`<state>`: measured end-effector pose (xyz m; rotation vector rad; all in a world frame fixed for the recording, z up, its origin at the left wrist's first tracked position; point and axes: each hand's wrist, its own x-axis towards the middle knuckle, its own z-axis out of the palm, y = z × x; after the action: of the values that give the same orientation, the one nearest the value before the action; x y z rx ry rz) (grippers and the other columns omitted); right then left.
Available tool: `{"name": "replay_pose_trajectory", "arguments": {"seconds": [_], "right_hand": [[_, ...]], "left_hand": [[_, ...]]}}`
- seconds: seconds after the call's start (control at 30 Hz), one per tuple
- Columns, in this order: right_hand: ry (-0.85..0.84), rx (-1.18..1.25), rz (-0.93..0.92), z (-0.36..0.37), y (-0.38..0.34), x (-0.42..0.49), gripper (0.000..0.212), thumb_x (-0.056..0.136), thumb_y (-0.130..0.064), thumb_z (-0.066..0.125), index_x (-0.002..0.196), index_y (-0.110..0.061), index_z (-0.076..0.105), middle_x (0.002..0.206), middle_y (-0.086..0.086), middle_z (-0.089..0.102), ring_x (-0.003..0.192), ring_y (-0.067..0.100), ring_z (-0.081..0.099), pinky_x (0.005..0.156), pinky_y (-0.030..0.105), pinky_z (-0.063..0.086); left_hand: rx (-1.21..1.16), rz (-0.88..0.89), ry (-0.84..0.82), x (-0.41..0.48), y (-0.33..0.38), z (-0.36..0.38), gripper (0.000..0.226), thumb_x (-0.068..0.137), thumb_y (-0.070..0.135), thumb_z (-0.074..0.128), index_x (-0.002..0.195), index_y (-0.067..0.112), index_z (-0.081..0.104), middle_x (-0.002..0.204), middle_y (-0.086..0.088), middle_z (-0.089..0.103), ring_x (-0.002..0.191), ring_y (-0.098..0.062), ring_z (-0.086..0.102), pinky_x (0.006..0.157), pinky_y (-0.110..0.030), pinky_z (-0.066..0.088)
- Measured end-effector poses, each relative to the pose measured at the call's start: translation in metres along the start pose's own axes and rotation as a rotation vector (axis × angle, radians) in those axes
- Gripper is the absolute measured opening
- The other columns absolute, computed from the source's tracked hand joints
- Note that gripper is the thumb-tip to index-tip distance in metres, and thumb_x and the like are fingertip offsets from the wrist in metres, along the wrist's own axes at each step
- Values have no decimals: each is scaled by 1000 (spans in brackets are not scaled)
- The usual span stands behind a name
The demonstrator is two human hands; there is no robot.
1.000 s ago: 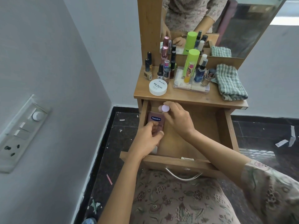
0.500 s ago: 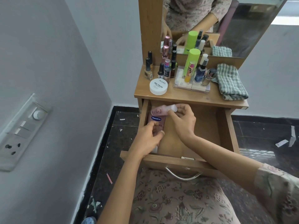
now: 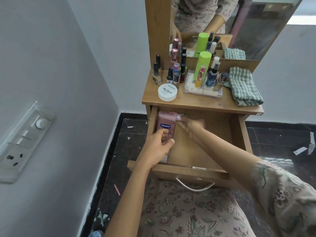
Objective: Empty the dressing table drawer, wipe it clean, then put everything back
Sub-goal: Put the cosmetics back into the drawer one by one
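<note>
Vaseline bottle (image 3: pixel 165 126) and tube (image 3: pixel 167 115) lie in open drawer (image 3: pixel 206 142)

Both hands reach into the open drawer (image 3: pixel 238 134) of the dressing table.
The left hand (image 3: pixel 156 148) grips the near end of a pink Vaseline bottle (image 3: pixel 165 126) lying along the drawer's left wall. A pink tube (image 3: pixel 167 115) lies crosswise in the back left corner, touching the bottle's far end. The blurred right hand (image 3: pixel 192 128) seems to touch the tube's pale cap. On the tabletop (image 3: pixel 188 104) are a white tub (image 3: pixel 167 92) and a folded checked cloth (image 3: pixel 244 86).
</note>
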<state>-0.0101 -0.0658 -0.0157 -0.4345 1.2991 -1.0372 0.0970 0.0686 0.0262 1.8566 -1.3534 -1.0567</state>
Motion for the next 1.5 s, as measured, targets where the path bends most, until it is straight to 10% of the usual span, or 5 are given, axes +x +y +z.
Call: {"name": "replay_pose_trajectory", "arguments": {"seconds": [0.33, 0.97, 1.5], "right_hand": [[13, -290, -36, 0, -6, 11, 25, 77, 6, 73, 68, -3, 52, 103, 29, 65, 87, 35, 67, 73, 38, 58], [70, -455, 6, 1, -6, 17, 26, 79, -19, 76, 72, -16, 52, 85, 12, 67, 49, 16, 59, 36, 20, 46], [99, -584, -109, -10, -3, 15, 26, 82, -20, 70, 100, -10, 55, 85, 16, 69, 50, 15, 61, 49, 27, 57]], "left_hand": [[5, -6, 4, 0, 0, 0, 50, 94, 25, 59, 140, 17, 43, 139, 1, 51, 124, -11, 50, 97, -19, 38], [1, -3, 11, 0, -1, 1, 50, 93, 25, 60, 140, 16, 44, 137, 0, 53, 121, -8, 50, 96, -16, 38], [-11, 2, 12, 1, 0, 1, 48, 93, 25, 60, 138, 16, 45, 136, 1, 53, 114, -4, 49, 93, -15, 38]]}}
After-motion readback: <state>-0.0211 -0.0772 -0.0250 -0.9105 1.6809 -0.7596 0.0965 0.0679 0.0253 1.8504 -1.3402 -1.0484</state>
